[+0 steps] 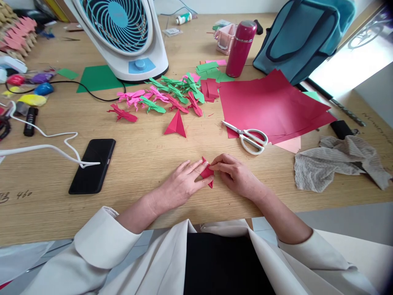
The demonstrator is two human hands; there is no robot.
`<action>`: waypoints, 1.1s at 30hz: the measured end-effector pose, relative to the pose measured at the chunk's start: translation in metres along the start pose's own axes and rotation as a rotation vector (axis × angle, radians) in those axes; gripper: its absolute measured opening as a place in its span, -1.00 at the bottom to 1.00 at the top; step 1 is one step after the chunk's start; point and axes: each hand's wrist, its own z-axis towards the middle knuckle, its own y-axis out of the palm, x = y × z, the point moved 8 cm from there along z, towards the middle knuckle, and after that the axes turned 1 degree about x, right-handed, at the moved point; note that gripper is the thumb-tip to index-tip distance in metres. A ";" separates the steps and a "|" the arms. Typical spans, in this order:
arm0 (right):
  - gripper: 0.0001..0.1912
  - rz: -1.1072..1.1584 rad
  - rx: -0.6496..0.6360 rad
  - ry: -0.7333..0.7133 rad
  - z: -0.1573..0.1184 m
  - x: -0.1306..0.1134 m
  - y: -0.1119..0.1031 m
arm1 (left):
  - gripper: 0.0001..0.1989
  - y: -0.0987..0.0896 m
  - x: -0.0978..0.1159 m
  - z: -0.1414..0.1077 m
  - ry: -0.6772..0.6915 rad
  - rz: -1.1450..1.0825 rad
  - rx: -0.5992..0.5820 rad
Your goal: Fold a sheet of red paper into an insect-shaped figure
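Observation:
A small folded piece of red paper [206,172] lies on the wooden table between my hands. My left hand [181,182] rests flat with its fingers spread, the fingertips pressing on the paper's left part. My right hand [235,174] pinches the paper's right edge between thumb and forefinger, the other fingers curled under. Beyond them stands a red folded triangular piece [176,125]. Behind it lies a group of green folded figures [175,87], with pink folded figures [132,97] and red folded figures [123,113] beside them. White-handled scissors [248,137] lie with blades apart to the right.
Large red sheets [270,106] lie at the right, near a red flask [241,49] and a blue bag [301,37]. A crumpled grey cloth [334,164] is far right. A fan [123,37] stands behind; a black phone [92,166] with a white cable lies left.

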 end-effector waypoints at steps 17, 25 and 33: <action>-0.64 0.018 0.003 0.003 0.001 0.001 -0.001 | -0.59 -0.001 0.004 0.000 0.036 -0.186 0.060; -0.63 0.014 0.012 0.001 0.000 0.001 -0.001 | -0.59 -0.006 0.007 0.000 0.067 -0.105 0.086; -0.65 0.024 0.014 -0.011 0.000 0.002 -0.001 | -0.57 0.002 0.006 -0.001 0.097 -0.180 0.085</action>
